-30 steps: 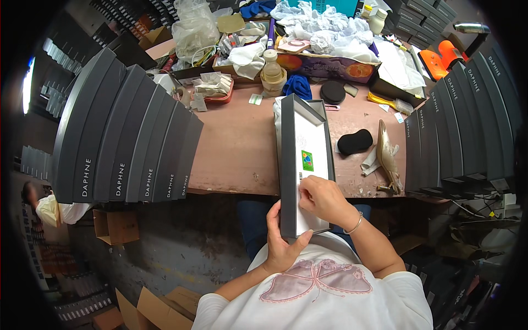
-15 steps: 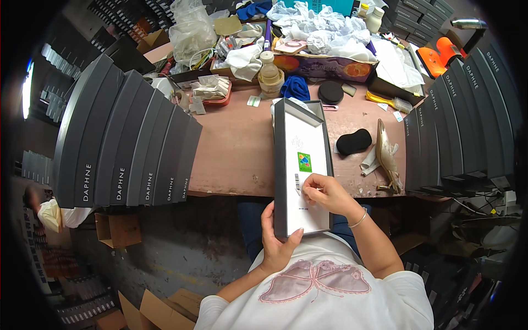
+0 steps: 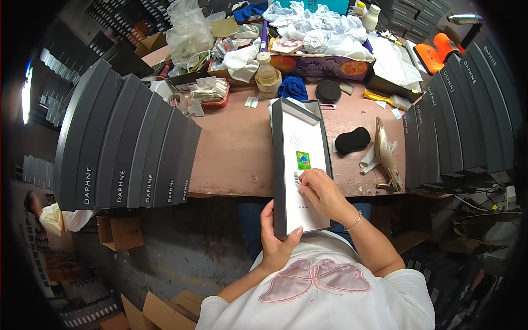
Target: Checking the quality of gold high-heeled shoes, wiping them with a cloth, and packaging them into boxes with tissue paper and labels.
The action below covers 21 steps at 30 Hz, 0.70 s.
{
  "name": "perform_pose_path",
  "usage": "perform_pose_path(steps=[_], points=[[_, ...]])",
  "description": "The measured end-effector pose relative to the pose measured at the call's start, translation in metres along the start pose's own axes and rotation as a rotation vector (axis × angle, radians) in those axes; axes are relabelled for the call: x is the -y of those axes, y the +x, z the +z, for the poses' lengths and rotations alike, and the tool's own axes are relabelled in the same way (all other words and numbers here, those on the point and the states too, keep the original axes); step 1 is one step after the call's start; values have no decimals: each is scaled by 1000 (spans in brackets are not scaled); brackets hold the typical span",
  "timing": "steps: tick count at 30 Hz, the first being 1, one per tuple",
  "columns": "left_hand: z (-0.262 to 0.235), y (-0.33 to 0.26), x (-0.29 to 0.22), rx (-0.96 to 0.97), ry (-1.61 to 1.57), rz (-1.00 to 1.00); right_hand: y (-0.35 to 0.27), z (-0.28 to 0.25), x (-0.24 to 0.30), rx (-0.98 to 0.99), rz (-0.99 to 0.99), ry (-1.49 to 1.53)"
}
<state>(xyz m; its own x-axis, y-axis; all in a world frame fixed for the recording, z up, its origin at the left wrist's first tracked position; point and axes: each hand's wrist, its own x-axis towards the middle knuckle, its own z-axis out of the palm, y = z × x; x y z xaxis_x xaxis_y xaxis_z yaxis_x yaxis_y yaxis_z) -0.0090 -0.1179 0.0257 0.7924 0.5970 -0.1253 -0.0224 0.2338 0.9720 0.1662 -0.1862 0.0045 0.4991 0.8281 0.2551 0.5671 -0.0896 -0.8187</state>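
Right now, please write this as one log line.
left hand: holds grey box | right hand: near green sticker inside | right of box: black pad, shoe

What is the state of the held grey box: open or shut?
Open: the grey box has its white inside and green sticker in plain view.

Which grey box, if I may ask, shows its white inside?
The box in the left hand; the left stack and right stack show grey outsides.

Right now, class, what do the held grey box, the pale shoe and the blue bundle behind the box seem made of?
Grey box: probably matte cardboard, given stiff, flat walls. Pale shoe: perhaps satin or leather; soft sheen. Blue bundle: likely cloth, dull, from loose folds.
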Motion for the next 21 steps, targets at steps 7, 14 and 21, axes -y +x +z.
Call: perform_pose_path(steps=[7, 14, 21], points=[[3, 2, -4, -51, 6, -5, 5, -6, -8, 46, 4, -36], [-4, 1, 2, -50, -7, -23, 14, -15, -10, 182, -24, -102], [-5, 2, 7, -105, -71, -33, 2, -9, -10, 71, 55, -24]])
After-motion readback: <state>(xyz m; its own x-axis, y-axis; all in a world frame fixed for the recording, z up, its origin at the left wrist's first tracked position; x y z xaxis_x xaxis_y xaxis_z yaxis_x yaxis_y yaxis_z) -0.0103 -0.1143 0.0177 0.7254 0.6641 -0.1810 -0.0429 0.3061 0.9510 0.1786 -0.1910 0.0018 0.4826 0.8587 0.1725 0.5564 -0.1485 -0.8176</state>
